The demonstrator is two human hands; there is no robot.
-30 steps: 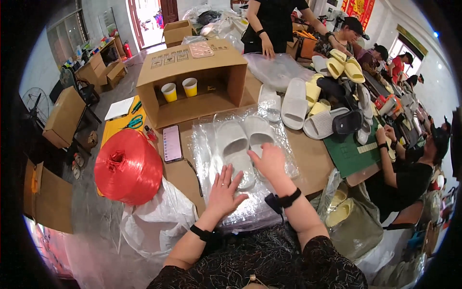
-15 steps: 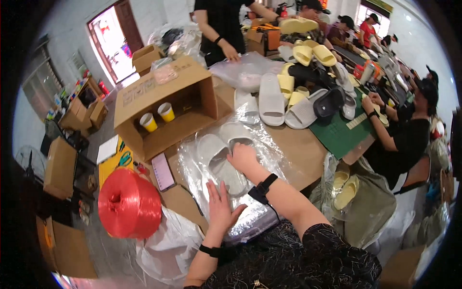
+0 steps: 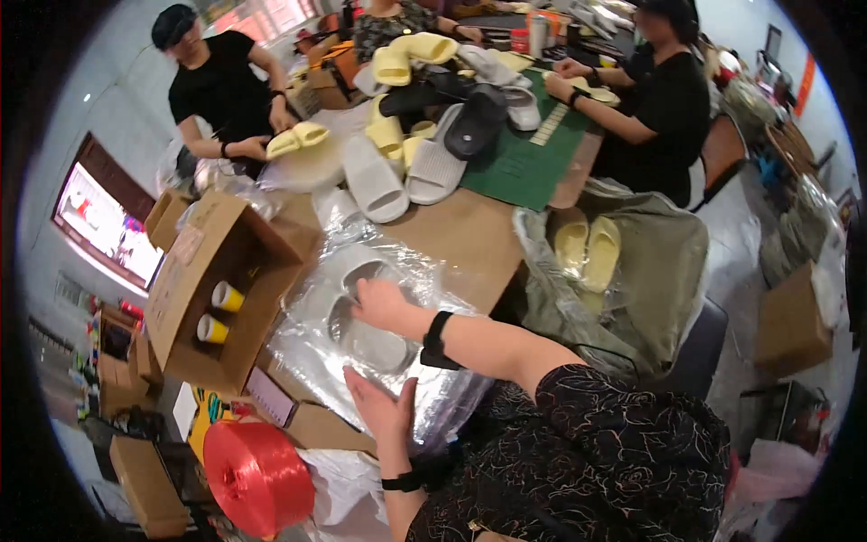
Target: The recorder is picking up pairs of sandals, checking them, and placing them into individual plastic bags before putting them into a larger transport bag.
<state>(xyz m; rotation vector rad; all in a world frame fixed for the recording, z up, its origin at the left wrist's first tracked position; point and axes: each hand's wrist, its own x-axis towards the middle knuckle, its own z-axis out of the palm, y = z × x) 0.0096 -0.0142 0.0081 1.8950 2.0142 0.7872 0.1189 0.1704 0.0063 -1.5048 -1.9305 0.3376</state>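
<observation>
A pair of light grey slippers lies on a stack of clear plastic bags in front of me. My right hand is closed at the strap of the slippers, its fingertips curled over the edge and partly hidden. Beside the heel end, my left hand rests low over the plastic with fingers stretched out and thumb apart, holding nothing. Further back is a heap of slippers, with a larger grey slipper, a black slipper and yellow slippers.
At left stand an open cardboard box with two yellow-and-white cups, a phone and a red twine roll. A lined bin with yellow slippers is at right, near a green mat. Co-workers handle yellow slippers across the table.
My view has turned to the right, so the table appears shifted left. Both my hands keep nearly the same places at the grey slippers. The co-worker at far left now holds yellow slippers.
</observation>
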